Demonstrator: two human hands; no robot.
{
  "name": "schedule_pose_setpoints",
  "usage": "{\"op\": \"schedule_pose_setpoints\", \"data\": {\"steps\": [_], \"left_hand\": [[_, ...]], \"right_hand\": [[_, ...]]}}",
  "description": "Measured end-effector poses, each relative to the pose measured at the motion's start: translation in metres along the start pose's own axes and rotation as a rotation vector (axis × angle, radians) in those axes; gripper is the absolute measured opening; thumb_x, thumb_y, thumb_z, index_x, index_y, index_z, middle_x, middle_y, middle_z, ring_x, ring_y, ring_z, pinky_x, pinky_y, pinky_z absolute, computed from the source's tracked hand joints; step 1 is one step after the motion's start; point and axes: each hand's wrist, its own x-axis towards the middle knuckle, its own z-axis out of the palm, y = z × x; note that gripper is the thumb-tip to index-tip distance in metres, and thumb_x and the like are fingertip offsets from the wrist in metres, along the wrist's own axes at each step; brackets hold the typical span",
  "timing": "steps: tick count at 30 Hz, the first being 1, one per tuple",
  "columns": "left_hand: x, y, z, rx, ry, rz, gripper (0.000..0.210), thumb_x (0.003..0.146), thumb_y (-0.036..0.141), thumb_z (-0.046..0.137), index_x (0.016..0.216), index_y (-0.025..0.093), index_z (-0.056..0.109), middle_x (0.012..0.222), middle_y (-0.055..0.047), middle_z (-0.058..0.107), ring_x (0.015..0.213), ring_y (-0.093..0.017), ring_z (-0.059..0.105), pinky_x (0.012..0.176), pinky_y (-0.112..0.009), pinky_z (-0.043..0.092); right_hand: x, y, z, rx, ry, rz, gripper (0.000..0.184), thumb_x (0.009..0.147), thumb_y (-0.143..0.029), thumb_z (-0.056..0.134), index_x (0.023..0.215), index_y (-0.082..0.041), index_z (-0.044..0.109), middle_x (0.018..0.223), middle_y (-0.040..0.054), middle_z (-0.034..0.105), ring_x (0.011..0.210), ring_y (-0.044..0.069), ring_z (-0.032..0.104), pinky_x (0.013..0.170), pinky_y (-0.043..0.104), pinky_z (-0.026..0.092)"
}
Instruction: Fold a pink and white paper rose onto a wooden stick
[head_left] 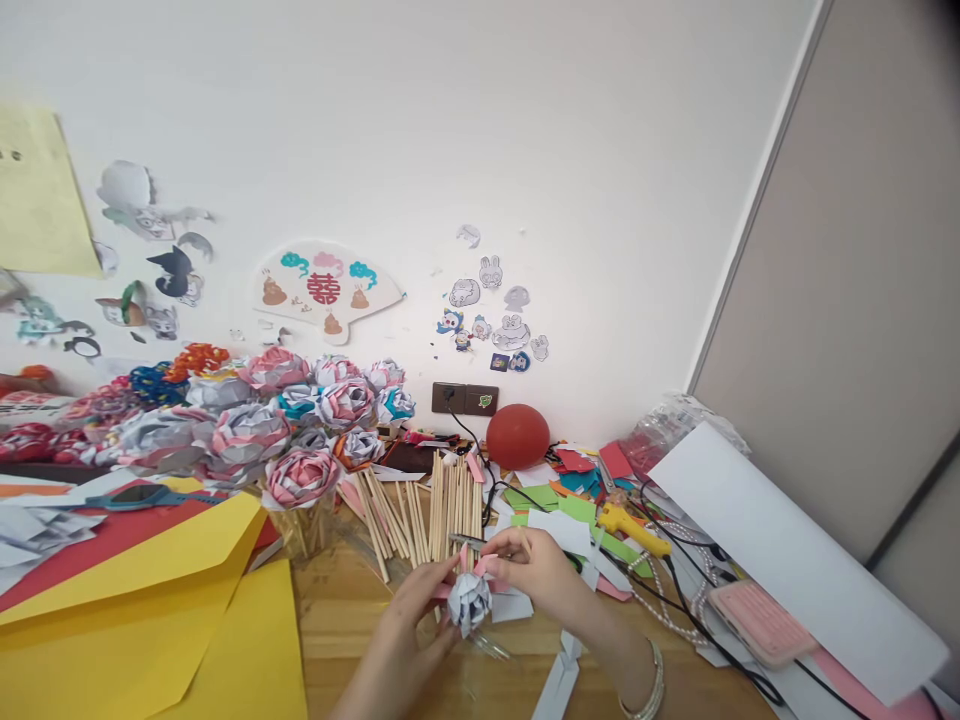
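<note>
My left hand (420, 620) is closed around the side of a paper flower (470, 602) with folded white petals, tilted toward me just above the table. Pink paper petals (466, 560) stick out from its far edge. My right hand (529, 568) pinches one of these at the flower's upper right; the fingertips partly hide it. Just beyond the fingers lies a thin grey tool (466, 541), whose kind I cannot make out. Wooden sticks (456, 500) lie in a row behind the flower.
Finished paper flowers (301, 478) crowd the back left, beside yellow card sheets (255, 640). A red balloon (517, 437) rests by the wall. Right of my hands are paper scraps, a yellow glue gun (634, 528), black cables, a pink box-like device (761, 620) and a large white sheet (795, 560).
</note>
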Motion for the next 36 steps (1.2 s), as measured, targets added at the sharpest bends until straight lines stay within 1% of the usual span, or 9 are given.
{"op": "schedule_pose_setpoints", "data": {"steps": [4, 8, 11, 14, 18, 22, 25, 30, 36], "left_hand": [[-0.003, -0.001, 0.004, -0.05, -0.027, -0.026, 0.051, 0.064, 0.004, 0.055, 0.111, 0.024, 0.057, 0.097, -0.006, 0.064, 0.087, -0.019, 0.062, 0.079, -0.03, 0.051], [-0.008, 0.0, 0.002, -0.105, -0.095, -0.052, 0.062, 0.07, 0.016, 0.06, 0.128, 0.027, 0.04, 0.11, -0.008, 0.061, 0.097, -0.02, 0.06, 0.084, -0.032, 0.049], [-0.007, 0.006, -0.003, -0.063, -0.098, -0.032, 0.044, 0.075, 0.026, 0.058, 0.119, 0.027, 0.052, 0.113, -0.008, 0.061, 0.097, -0.021, 0.059, 0.087, -0.033, 0.047], [-0.003, 0.015, -0.005, -0.01, -0.069, -0.027, 0.024, 0.078, 0.03, 0.055, 0.099, 0.024, 0.066, 0.097, -0.007, 0.068, 0.089, -0.021, 0.061, 0.082, -0.032, 0.048], [0.0, 0.021, -0.001, -0.031, -0.055, -0.092, 0.017, 0.077, 0.032, 0.057, 0.078, 0.02, 0.069, 0.08, -0.006, 0.069, 0.078, -0.021, 0.063, 0.073, -0.03, 0.05], [0.0, 0.021, 0.003, -0.093, -0.044, -0.245, 0.022, 0.074, 0.036, 0.057, 0.076, 0.017, 0.066, 0.07, -0.004, 0.066, 0.071, -0.021, 0.062, 0.063, -0.028, 0.05], [0.001, 0.024, 0.001, -0.087, -0.064, -0.305, 0.02, 0.071, 0.035, 0.06, 0.074, 0.016, 0.065, 0.068, -0.002, 0.065, 0.069, -0.02, 0.061, 0.064, -0.028, 0.048], [0.003, 0.026, -0.002, -0.108, -0.035, -0.334, 0.017, 0.067, 0.033, 0.063, 0.064, 0.016, 0.06, 0.061, 0.001, 0.059, 0.065, -0.018, 0.057, 0.063, -0.026, 0.045], [0.001, 0.007, 0.005, -0.283, -0.077, -0.331, 0.021, 0.066, 0.033, 0.066, 0.061, 0.016, 0.055, 0.057, 0.003, 0.057, 0.056, -0.014, 0.055, 0.054, -0.022, 0.043]], "right_hand": [[-0.001, 0.001, 0.003, 0.0, 0.048, 0.006, 0.027, 0.068, -0.037, 0.065, 0.084, -0.015, 0.064, 0.078, 0.004, 0.063, 0.069, 0.017, 0.059, 0.06, 0.026, 0.047], [-0.003, -0.005, 0.005, -0.155, 0.07, -0.067, 0.018, 0.071, -0.028, 0.062, 0.083, -0.016, 0.067, 0.074, 0.0029, 0.064, 0.066, 0.015, 0.058, 0.057, 0.023, 0.043], [-0.008, -0.012, 0.009, -0.296, 0.06, -0.138, 0.013, 0.07, -0.024, 0.063, 0.081, -0.019, 0.069, 0.075, 0.0019, 0.066, 0.069, 0.016, 0.058, 0.06, 0.022, 0.041], [-0.013, -0.016, 0.016, -0.379, 0.093, -0.144, 0.013, 0.067, -0.019, 0.065, 0.08, -0.021, 0.067, 0.073, -0.0005, 0.067, 0.069, 0.015, 0.059, 0.062, 0.022, 0.04], [-0.016, -0.014, 0.023, -0.401, 0.111, -0.082, 0.01, 0.064, -0.016, 0.066, 0.073, -0.021, 0.063, 0.067, -0.0036, 0.064, 0.063, 0.014, 0.057, 0.058, 0.02, 0.038], [-0.014, -0.009, 0.025, -0.385, 0.11, -0.064, 0.009, 0.062, -0.015, 0.068, 0.065, -0.019, 0.06, 0.064, -0.005, 0.061, 0.06, 0.012, 0.054, 0.054, 0.018, 0.035], [-0.013, -0.008, 0.024, -0.321, 0.089, -0.041, 0.009, 0.061, -0.013, 0.067, 0.064, -0.018, 0.06, 0.061, -0.0056, 0.059, 0.054, 0.01, 0.051, 0.049, 0.017, 0.032], [-0.014, -0.007, 0.026, -0.231, 0.071, -0.065, 0.009, 0.062, -0.011, 0.065, 0.066, -0.018, 0.061, 0.064, -0.0047, 0.06, 0.058, 0.01, 0.052, 0.053, 0.018, 0.034], [-0.014, -0.001, 0.028, -0.205, 0.042, -0.048, 0.009, 0.062, -0.011, 0.065, 0.067, -0.017, 0.061, 0.065, -0.0035, 0.06, 0.059, 0.01, 0.053, 0.052, 0.017, 0.036]]}}
